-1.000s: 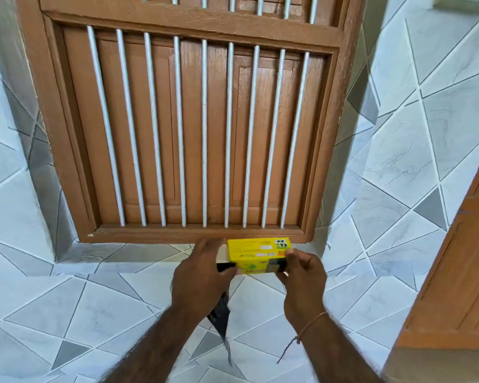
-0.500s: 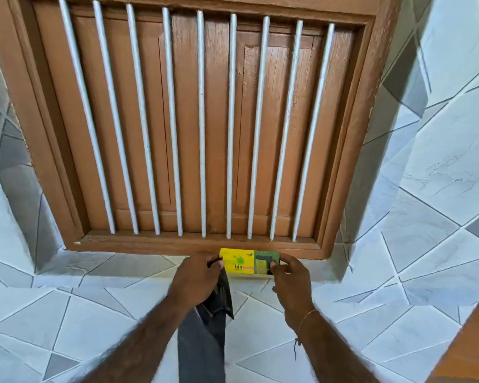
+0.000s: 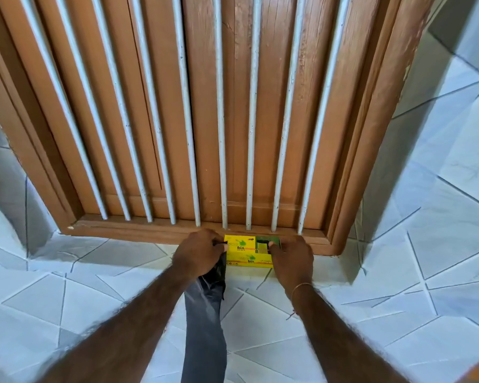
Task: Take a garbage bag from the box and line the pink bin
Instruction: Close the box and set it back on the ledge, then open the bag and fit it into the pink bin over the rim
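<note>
A brown wooden window frame (image 3: 194,233) with round grey metal bars (image 3: 220,134) stands at 12 o'clock, just behind the yellow cardboard bin-bag box (image 3: 246,251) on the tiled ledge (image 3: 138,251). The left hand (image 3: 198,254) has its grip clenched on a dark, thin plastic garbage bag (image 3: 205,327) hanging toward 6 o'clock. The right hand (image 3: 291,257) has its grip on the box's right end.
</note>
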`<state>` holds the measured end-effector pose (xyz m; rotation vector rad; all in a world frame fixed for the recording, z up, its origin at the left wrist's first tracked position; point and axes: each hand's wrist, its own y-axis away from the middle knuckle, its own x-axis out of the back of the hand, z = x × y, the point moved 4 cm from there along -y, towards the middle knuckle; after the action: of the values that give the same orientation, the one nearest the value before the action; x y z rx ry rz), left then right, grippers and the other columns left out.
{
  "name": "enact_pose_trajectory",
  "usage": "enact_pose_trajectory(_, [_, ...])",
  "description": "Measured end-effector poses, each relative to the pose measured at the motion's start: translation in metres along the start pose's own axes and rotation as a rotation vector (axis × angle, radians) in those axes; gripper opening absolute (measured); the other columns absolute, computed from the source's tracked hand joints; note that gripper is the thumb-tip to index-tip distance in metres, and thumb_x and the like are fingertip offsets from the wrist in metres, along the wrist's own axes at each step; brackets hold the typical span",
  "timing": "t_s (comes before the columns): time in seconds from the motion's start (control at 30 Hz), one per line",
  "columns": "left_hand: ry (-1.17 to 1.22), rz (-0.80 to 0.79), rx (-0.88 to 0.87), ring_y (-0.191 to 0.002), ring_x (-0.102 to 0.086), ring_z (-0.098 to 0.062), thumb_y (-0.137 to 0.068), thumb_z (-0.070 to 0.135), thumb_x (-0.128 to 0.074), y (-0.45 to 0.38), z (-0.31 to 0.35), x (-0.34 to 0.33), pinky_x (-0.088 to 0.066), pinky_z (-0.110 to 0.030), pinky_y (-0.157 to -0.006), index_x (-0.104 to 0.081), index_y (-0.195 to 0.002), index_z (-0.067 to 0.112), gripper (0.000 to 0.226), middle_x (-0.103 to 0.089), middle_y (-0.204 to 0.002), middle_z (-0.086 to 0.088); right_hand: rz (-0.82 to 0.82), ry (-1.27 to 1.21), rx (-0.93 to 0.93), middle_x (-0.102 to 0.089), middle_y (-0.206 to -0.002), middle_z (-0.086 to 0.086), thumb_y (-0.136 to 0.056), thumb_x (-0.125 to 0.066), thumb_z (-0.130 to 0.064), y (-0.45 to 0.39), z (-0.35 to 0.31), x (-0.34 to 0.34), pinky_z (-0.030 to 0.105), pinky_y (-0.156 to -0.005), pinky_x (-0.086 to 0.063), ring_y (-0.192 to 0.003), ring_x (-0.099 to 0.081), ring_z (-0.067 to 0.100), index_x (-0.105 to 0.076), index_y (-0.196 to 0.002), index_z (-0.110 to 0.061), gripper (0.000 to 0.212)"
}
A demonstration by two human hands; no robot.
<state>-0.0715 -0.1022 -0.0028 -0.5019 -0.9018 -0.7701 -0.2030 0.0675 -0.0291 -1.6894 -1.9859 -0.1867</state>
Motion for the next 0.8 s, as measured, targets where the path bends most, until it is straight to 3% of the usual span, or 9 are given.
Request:
enact_pose_trajectory(0.13, [0.208,0.151,-0.003,-0.072,-0.064,-0.012,-0.088,0.034,-0.063,0.022,0.008,0.028,-0.045,-0.017,-0.057,-0.072,-0.078,0.02,0.019,-0.07,-0.073,0.006,0.109,-0.22,0.254,-0.058,-0.081,-0.004,-0.082,-0.072,-0.028,0.045,-0.022,0.017,0.024,-0.071,-0.043,-0.077,-0.053,0.012,-0.059,-0.088,-0.02,0.017])
enact_pose_trajectory(0.23, [0.5,0.251,-0.021,-0.059,-0.058,-0.009,-0.09,0.024,-0.063,0.048,0.026,0.052,-0.037,-0.007,-0.046,-0.07,-0.07,0.013,0.024,-0.067,-0.066,-0.003,-0.425,-0.432,0.18,-0.067,-0.107,-0.011,-0.063,-0.076,-0.062,0.092,-0.032,0.006,0.014,-0.077,-0.047,-0.098,-0.061,-0.001,-0.056,-0.115,-0.029,0.065])
enact_pose_trajectory(0.3, [0.693,0.269,-0.003,-0.061,-0.059,-0.012,-0.092,0.023,-0.061,0.067,0.034,0.067,-0.042,-0.011,-0.05,-0.07,-0.074,0.007,0.025,-0.068,-0.069,-0.009,-0.69,-0.409,0.226,-0.062,-0.114,-0.033,-0.055,-0.083,-0.059,0.13,-0.034,0.002,0.008,-0.082,-0.046,-0.108,-0.056,-0.012,-0.048,-0.127,-0.033,0.084])
enact_pose_trajectory(0.37, [0.894,0.21,0.03,-0.068,-0.062,-0.02,-0.093,0.025,-0.059,0.085,0.038,0.08,-0.049,-0.024,-0.062,-0.068,-0.078,0.005,0.027,-0.068,-0.074,-0.014,-0.708,-0.318,0.253,-0.063,-0.104,-0.038,-0.063,-0.086,-0.029,0.161,-0.029,0.001,0.01,-0.078,-0.048,-0.099,-0.06,-0.012,-0.054,-0.119,-0.04,0.065])
enact_pose_trajectory(0.47, [1.133,0.146,0.084,-0.075,-0.065,-0.026,-0.095,0.025,-0.056,0.101,0.04,0.089,-0.053,-0.036,-0.072,-0.066,-0.079,0.007,0.026,-0.069,-0.081,-0.018,-0.47,-0.154,0.228,-0.065,-0.069,-0.031,-0.073,-0.072,-0.018,0.176,-0.022,0.01,0.017,-0.064,-0.045,-0.065,-0.059,-0.009,-0.063,-0.078,-0.039,0.024])
enact_pose_trajectory(0.57, [1.373,0.182,0.112,-0.073,-0.066,-0.023,-0.098,0.022,-0.051,0.117,0.034,0.109,-0.055,-0.033,-0.07,-0.064,-0.086,0.007,0.023,-0.07,-0.084,-0.013,-0.593,-0.129,0.143,-0.06,-0.057,-0.016,-0.081,-0.066,-0.016,0.202,-0.013,0.017,0.011,-0.053,-0.037,-0.052,-0.051,-0.002,-0.06,-0.07,-0.022,0.014])
enact_pose_trajectory(0.63, [1.522,0.189,0.14,-0.074,-0.068,-0.024,-0.099,0.023,-0.049,0.126,0.027,0.121,-0.057,-0.031,-0.066,-0.063,-0.096,0.0,0.027,-0.073,-0.091,-0.015,-0.642,-0.057,0.137,-0.051,-0.066,-0.002,-0.078,-0.065,-0.025,0.222,-0.001,0.024,0.022,-0.058,-0.035,-0.058,-0.043,0.004,-0.058,-0.077,-0.007,0.02])
enact_pose_trajectory(0.73, [1.718,0.213,0.191,-0.068,-0.069,-0.022,-0.099,0.02,-0.049,0.136,0.016,0.141,-0.058,-0.035,-0.064,-0.063,-0.085,0.006,0.024,-0.075,-0.072,-0.006,-0.666,-0.003,0.089,-0.048,-0.061,-0.003,-0.076,-0.064,-0.025,0.244,0.016,0.038,0.027,-0.06,-0.032,-0.057,-0.04,0.004,-0.055,-0.068,-0.014,0.016])
enact_pose_trajectory(0.8, [1.763,0.269,0.188,-0.076,-0.069,-0.023,-0.098,0.019,-0.053,0.143,0.011,0.157,-0.058,-0.036,-0.067,-0.063,-0.084,0.008,0.021,-0.073,-0.079,-0.007,-0.696,-0.031,0.005,-0.047,-0.049,-0.012,-0.078,-0.065,-0.018,0.257,0.021,0.049,0.023,-0.056,-0.035,-0.051,-0.042,0.002,-0.055,-0.062,-0.018,0.019])
